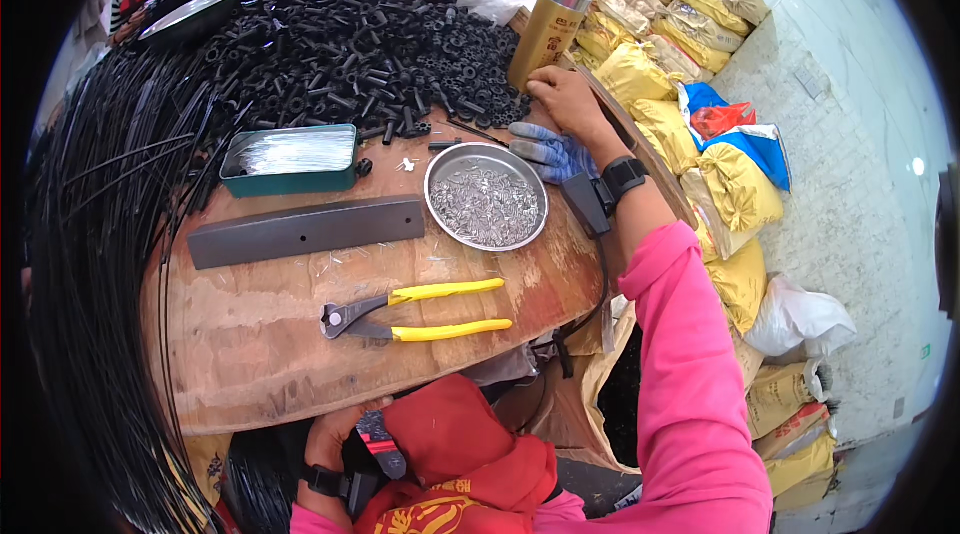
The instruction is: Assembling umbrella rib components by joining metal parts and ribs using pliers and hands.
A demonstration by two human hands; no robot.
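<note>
My right hand [568, 102] is at the table's far right, its fingers curled against the lower side of a gold cylindrical flask [552, 32] with a silver lid. What the fingers close on is hidden. Below that wrist lies a blue-and-grey work glove [550, 149], beside a round metal dish [487, 196] of small silver metal pieces. My left hand [345, 422] is low at the table's near edge, its fingers mostly hidden. Yellow-handled end-cutting pliers [415, 314] lie nearest to it on the table. Behind them rests a dark grey bar [305, 231] with holes.
A green tin [288, 162] holds thin silver wires. Black tubular parts [340, 44] are heaped at the back, with a metal bowl [192, 14] at back left. Long black strands [100, 214] hang over the left edge. Yellow sacks [740, 184] are stacked right of the table.
</note>
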